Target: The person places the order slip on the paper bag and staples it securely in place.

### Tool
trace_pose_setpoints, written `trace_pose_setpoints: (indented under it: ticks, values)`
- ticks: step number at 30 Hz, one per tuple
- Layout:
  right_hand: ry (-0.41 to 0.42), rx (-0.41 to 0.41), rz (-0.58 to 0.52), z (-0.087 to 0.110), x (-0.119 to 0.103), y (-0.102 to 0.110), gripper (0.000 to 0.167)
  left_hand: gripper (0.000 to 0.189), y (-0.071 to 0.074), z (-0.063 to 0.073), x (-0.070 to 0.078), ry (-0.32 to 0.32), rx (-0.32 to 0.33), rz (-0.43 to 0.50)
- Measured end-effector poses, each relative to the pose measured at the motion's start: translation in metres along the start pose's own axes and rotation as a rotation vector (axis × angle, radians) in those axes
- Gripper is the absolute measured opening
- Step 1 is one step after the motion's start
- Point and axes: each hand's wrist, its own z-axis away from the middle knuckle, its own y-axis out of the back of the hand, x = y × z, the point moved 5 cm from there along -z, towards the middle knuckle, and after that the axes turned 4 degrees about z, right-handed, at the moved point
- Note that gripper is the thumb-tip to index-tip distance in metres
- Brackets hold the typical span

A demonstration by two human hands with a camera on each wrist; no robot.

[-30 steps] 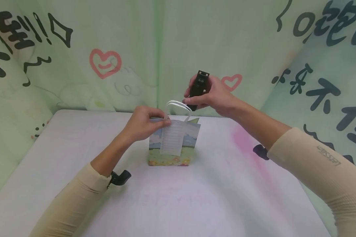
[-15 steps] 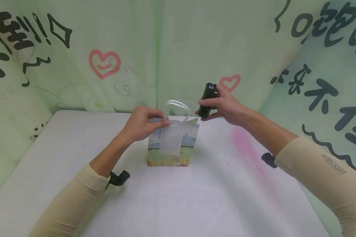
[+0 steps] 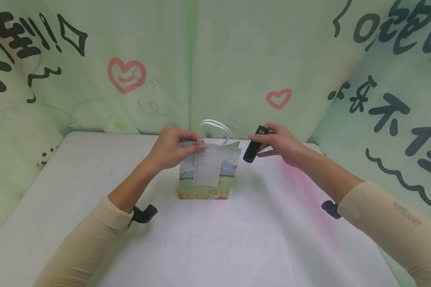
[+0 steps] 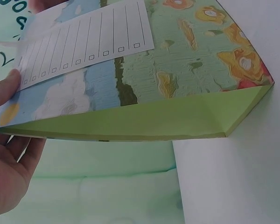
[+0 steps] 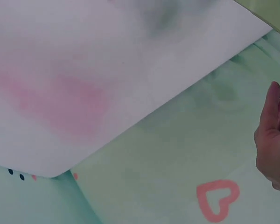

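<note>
A small paper gift bag with a sky-and-flower print stands upright on the white table, its white handles raised. A white checklist slip with ruled lines and small boxes lies against its front. My left hand pinches the bag's upper left edge, thumb in front by the slip's corner. In the left wrist view, the bag's green side is folded inward. My right hand grips a black stapler, tilted, in the air right of the bag and apart from it. Only a sliver of it shows in the right wrist view.
White cloth with pink stains covers the table. Behind it hangs a green curtain with hearts and black lettering, close to the table's back edge. A black wrist camera sits on the left forearm.
My right hand has carried the stapler down and to the right, away from the bag's handles, and tilted it over. The left hand and the bag have stayed in place.
</note>
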Motion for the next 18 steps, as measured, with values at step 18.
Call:
trace_pose_setpoints:
  ticks: [18]
  values:
    - [-0.211, 0.15, -0.079, 0.015, 0.069, 0.003, 0.042, 0.018, -0.001, 0.0, 0.002, 0.028, -0.01, -0.011]
